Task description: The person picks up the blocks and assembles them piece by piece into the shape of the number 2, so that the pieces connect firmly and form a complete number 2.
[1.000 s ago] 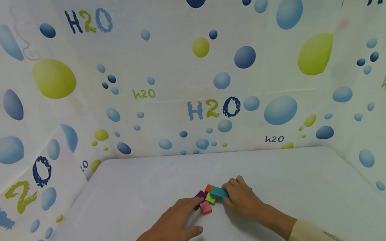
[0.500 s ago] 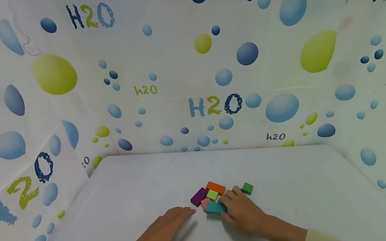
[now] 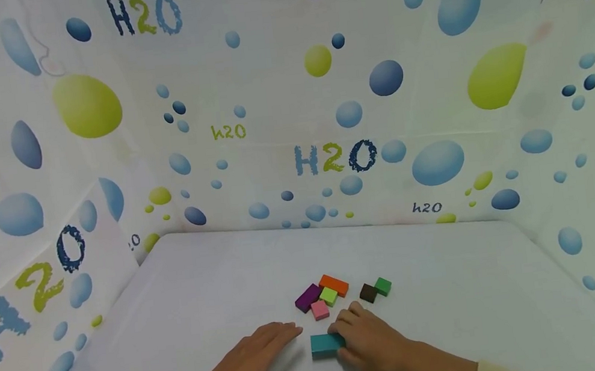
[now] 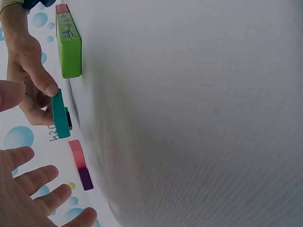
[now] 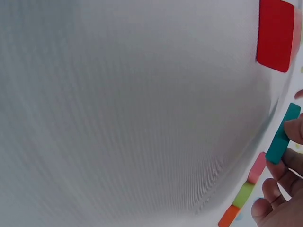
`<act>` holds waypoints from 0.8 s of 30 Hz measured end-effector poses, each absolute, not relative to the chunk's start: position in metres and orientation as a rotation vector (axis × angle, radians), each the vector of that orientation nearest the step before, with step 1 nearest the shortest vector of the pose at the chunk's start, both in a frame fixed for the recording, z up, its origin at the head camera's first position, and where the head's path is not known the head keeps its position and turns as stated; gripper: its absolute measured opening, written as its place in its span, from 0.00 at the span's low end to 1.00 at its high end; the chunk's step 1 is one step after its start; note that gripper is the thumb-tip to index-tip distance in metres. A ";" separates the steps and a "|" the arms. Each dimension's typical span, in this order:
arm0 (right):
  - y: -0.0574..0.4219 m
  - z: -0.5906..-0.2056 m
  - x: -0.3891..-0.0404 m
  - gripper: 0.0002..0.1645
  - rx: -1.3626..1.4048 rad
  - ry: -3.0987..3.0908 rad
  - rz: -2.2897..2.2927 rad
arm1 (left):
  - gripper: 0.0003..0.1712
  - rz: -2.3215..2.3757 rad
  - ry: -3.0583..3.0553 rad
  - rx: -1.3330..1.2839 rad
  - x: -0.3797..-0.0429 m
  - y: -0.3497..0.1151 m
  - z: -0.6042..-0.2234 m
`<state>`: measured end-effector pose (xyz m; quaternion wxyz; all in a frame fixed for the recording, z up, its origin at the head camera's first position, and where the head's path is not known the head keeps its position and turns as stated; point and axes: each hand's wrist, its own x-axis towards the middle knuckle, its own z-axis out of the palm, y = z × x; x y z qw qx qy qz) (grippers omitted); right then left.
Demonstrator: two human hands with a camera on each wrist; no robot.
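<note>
I have the right hand [image 3: 373, 344] pinching the teal block [image 3: 325, 346] by its right end; the left hand [image 3: 249, 357], fingers spread, holds nothing nearby. I judge the block light, stiff, slightly slippery, surest gripped across its long sides. Beyond lies the pink block [image 3: 320, 311].

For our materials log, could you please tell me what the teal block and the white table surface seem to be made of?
Teal block: probably painted wood, satin finish, from its even colour and smooth faces, though plastic is possible. White table surface: probably matte cloth, from the fine ribbing in both wrist views.
</note>
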<state>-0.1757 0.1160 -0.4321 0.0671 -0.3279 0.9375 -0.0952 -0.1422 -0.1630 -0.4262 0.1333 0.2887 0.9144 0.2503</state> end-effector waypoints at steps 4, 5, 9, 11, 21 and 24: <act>0.115 -0.433 -0.174 0.21 -1.049 2.790 -0.296 | 0.44 0.717 2.664 0.870 -0.140 -0.164 -0.426; 0.115 -0.434 -0.174 0.20 -1.067 2.781 -0.297 | 0.44 0.715 2.668 0.880 -0.140 -0.164 -0.426; 0.115 -0.435 -0.172 0.19 -1.142 2.742 -0.308 | 0.44 0.676 2.689 0.956 -0.135 -0.164 -0.428; 0.115 -0.435 -0.171 0.19 -1.187 2.725 -0.309 | 0.45 0.635 2.704 1.002 -0.134 -0.164 -0.428; 0.117 -0.438 -0.168 0.21 -1.420 2.628 -0.321 | 0.45 0.533 2.724 1.094 -0.128 -0.168 -0.435; 0.116 -0.440 -0.167 0.21 -1.485 2.622 -0.305 | 0.47 0.496 2.746 1.142 -0.129 -0.169 -0.437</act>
